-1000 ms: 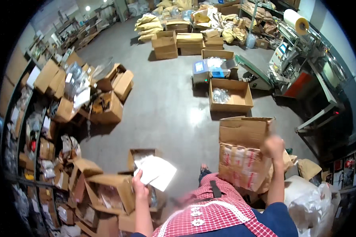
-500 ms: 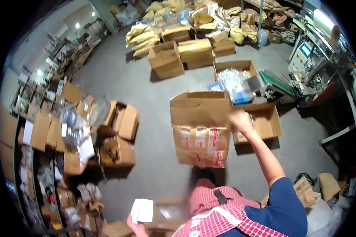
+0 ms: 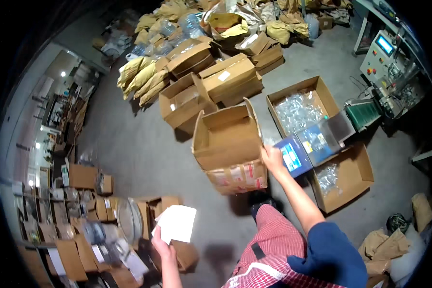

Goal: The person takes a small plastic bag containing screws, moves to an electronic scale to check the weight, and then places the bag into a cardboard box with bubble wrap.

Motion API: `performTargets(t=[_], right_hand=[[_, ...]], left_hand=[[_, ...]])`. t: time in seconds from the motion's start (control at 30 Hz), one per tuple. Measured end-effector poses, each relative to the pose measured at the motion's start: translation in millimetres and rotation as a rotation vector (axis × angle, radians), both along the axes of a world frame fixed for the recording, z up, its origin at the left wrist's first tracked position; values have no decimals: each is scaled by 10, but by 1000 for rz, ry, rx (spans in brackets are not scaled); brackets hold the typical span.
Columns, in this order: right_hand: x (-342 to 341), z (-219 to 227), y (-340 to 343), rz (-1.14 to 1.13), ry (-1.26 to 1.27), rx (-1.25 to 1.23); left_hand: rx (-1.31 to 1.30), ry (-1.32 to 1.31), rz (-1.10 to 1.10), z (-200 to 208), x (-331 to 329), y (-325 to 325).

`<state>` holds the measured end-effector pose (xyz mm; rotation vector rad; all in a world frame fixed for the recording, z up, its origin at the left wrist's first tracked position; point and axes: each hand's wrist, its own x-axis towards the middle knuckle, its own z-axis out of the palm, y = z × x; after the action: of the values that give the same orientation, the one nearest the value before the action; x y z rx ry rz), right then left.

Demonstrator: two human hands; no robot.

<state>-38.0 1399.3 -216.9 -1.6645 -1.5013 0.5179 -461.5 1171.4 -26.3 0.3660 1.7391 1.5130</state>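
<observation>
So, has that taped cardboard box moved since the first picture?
Yes, the taped cardboard box has moved forward, nearer the stacked yellow sacks.

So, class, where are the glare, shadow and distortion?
Head view: the flat white item in the left hand looks washed out; head view: a shadow lies on the floor below the carton; head view: curved black borders frame the fisheye image.

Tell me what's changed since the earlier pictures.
The taped box moved forward, away from the bags on the right, to left of the blue machine. The right hand still grips it; the left hand still holds white sheets. Nothing was let go. The floor cartons stayed put.
</observation>
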Motion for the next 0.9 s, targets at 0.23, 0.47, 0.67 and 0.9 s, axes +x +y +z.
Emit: performTargets(t=[0.23,0.47,0.67,0.9], right_hand=[[28,-848,-435,870,-320,-1026],[-100,-480,-1236,842,38,-1437],[-1074,-52,-910,549,317,-1413],[-2666,-407,593,492,423,-1060]], left_hand=[[-297,-280,-135,-787,128,2035],[-582,-373,-606,-1593,283,3606],[-723,-443,-901,-2089,294,4465],[-738,-363,-925,-2630,-47,4894]])
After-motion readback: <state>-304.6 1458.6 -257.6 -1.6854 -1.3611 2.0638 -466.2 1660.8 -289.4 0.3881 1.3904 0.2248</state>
